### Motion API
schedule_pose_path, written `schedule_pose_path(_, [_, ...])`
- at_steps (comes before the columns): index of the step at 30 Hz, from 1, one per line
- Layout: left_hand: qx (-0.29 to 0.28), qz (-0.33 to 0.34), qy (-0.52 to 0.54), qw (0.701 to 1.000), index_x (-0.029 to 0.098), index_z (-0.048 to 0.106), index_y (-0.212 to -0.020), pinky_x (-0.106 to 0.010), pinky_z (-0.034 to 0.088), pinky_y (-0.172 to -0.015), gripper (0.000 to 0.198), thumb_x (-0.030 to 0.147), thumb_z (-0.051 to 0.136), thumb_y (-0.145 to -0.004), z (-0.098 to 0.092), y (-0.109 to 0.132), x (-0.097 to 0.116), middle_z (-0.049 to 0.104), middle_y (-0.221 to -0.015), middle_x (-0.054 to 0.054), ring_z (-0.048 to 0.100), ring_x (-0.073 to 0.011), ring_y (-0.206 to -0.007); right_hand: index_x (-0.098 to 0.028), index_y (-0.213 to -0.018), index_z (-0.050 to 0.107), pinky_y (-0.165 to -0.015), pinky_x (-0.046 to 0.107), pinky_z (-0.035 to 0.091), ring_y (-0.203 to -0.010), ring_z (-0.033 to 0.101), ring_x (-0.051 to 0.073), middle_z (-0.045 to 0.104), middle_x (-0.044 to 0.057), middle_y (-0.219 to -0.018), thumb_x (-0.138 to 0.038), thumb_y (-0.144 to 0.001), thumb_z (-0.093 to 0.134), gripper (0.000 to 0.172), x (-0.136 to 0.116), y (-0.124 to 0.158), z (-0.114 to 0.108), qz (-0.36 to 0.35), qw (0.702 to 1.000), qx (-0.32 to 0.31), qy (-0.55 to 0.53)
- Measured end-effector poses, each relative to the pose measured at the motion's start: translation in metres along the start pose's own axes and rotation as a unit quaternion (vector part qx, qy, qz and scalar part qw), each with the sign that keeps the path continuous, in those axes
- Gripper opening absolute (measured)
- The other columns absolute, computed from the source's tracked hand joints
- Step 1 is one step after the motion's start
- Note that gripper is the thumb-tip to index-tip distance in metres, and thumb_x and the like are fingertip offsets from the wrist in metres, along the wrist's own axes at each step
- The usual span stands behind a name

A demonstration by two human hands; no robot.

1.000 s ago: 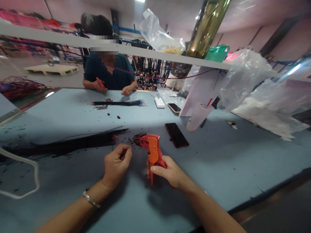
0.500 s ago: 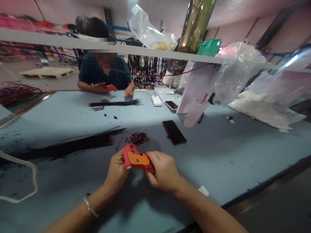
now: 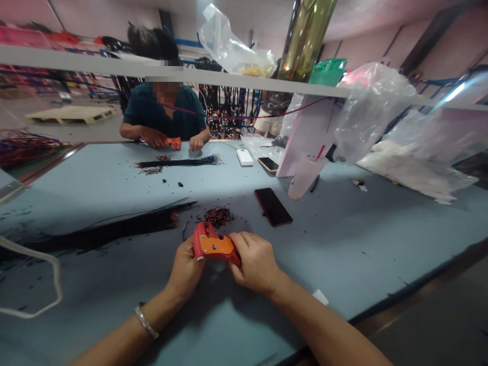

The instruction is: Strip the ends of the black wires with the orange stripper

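My right hand (image 3: 257, 262) is wrapped round the handles of a red and orange wire stripper (image 3: 216, 246), held above the table. At the tool's jaw end is my left hand (image 3: 186, 267), closed, its fingertips partly hidden behind the stripper. A thin black wire (image 3: 184, 231) curves up from those fingers. Just beyond the tool lies a small heap of stripped insulation bits (image 3: 218, 216). A long bundle of black wires (image 3: 125, 223) stretches across the table to the left, its copper-coloured ends towards the heap.
A dark phone (image 3: 273, 206) lies right of the heap, with a plastic cup (image 3: 305, 178) behind it. Across the table (image 3: 343, 244), a co-worker (image 3: 163, 112) holds another orange tool near a second wire bundle (image 3: 179, 162). A shelf (image 3: 229, 79) spans overhead. A white cable (image 3: 57, 279) loops at left.
The wire stripper has tilted slightly in my hands, and both hands stay almost in place. Across the table, the co-worker's orange tool has turned and their other hand has shifted slightly left.
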State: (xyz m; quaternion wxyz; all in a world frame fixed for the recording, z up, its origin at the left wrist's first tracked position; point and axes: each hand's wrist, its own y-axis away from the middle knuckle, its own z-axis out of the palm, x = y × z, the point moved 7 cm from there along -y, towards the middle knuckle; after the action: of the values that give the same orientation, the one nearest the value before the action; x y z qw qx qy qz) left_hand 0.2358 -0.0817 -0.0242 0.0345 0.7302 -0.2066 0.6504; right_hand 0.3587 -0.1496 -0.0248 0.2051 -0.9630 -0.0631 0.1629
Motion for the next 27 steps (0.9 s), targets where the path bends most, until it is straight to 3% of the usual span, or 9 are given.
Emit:
schedule_pose_path(14, [-0.013, -0.006, 0.02, 1.0, 0.015, 0.067, -0.067, -0.03, 0.052, -0.07, 0.029, 0.044, 0.067, -0.069, -0.001, -0.006, -0.013, 0.071, -0.07, -0.005, 0.063, -0.0196, -0.069, -0.016, -0.094, 0.055, -0.067, 0.031, 0.042, -0.074, 0.059, 0.022, 0.063, 0.009, -0.085, -0.024, -0.074, 0.053, 0.022, 0.002, -0.012, 0.01, 0.024, 0.997, -0.048, 0.062])
schedule_pose_path(19, [-0.003, -0.034, 0.022, 0.999, 0.013, 0.067, -0.065, -0.027, 0.049, -0.063, 0.039, 0.053, 0.068, -0.066, -0.003, -0.01, -0.025, 0.069, -0.064, -0.004, 0.058, -0.0172, -0.062, -0.016, -0.092, 0.056, -0.062, 0.029, 0.041, -0.071, 0.062, 0.021, 0.065, 0.009, -0.08, -0.027, -0.078, 0.053, 0.018, 0.003, -0.019, 0.014, 0.03, 0.992, -0.076, 0.093])
schedule_pose_path(27, [-0.024, -0.076, 0.125, 0.989, 0.014, 0.066, -0.065, -0.023, 0.044, -0.056, 0.041, 0.054, 0.075, -0.06, 0.0, -0.016, -0.04, 0.062, -0.058, 0.0, 0.053, -0.0135, -0.057, -0.016, -0.094, 0.059, -0.06, 0.029, 0.041, -0.072, 0.066, 0.023, 0.069, 0.009, -0.082, -0.028, -0.08, 0.053, 0.02, 0.007, -0.025, 0.018, 0.025, 0.992, -0.079, 0.093])
